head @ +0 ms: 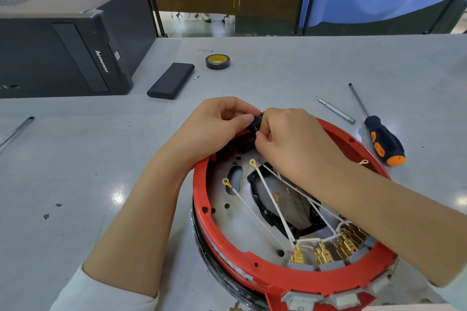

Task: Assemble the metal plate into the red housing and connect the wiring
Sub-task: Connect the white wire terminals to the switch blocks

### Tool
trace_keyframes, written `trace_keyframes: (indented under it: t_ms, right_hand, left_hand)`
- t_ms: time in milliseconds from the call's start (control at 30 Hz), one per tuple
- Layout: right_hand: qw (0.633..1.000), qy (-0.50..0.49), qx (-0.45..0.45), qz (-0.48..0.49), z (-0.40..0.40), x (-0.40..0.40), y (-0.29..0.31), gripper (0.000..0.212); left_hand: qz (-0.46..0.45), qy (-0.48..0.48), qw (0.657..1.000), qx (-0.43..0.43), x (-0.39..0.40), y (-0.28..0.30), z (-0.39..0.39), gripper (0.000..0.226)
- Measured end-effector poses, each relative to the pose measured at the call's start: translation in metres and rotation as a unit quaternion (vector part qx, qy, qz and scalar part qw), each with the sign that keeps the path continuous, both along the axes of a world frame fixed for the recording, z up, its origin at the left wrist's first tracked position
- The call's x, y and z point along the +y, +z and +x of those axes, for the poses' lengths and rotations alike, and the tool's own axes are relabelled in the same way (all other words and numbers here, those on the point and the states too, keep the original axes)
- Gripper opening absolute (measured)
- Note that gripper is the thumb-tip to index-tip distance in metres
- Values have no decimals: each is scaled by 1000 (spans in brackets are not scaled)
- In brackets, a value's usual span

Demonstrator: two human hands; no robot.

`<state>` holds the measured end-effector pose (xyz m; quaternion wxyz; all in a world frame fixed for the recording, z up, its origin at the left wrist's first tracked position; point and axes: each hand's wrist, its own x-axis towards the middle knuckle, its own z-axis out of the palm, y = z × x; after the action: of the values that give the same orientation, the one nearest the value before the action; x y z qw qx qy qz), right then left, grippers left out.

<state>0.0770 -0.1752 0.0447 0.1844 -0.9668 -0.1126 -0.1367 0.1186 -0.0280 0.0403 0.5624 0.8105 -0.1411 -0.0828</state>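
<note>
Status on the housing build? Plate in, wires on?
Done: plate sits inside the red housing. In hand: left hand and right hand both pinch a small black part at the far rim. Left: ring-terminal wires lie loose across the plate, unconnected; screwdriver lies on the table.
</note>
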Motion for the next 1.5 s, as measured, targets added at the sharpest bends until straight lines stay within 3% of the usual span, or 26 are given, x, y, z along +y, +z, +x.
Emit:
trace_keyframes:
  t_ms: [267,433,600,733,833,967,1067,1300,1433,1500]
  right_hand:
    - [999,-25,8,-28,0,-10,1,26]
    - [991,-74,57,94,16,-27,19,25]
    - [961,-85,189,185,58,-52,35,19]
    - [955,-93,262,107,88,-64,30,9]
    - [946,-87,309,47,101,-67,18,18]
    - [957,-101,271,-10,108,-67,2,29]
    - [963,-106,246,-34,111,-68,-5,23]
    - [955,-97,271,-67,105,-68,-1,27]
    - [986,-74,127,80,86,-64,36,26]
    - [977,-29,98,187,62,-54,54,15]
  left_hand:
    - [-24,4,1000,11,0,-1,1,16]
    - [-30,-6,999,17,0,-2,2,16]
    - [-27,-12,999,24,1,-2,2,16]
    - [-24,-15,999,22,2,-2,2,18]
    - [-22,-16,999,24,2,-1,2,18]
    - [-28,-16,999,23,2,-1,1,18]
    - [-27,-15,999,21,1,-1,1,18]
    - [-6,-12,1000,2,1,0,0,17]
    - [1,-7,1000,-8,1,1,-1,16]
    - [3,-6,1000,-8,1,1,-1,16]
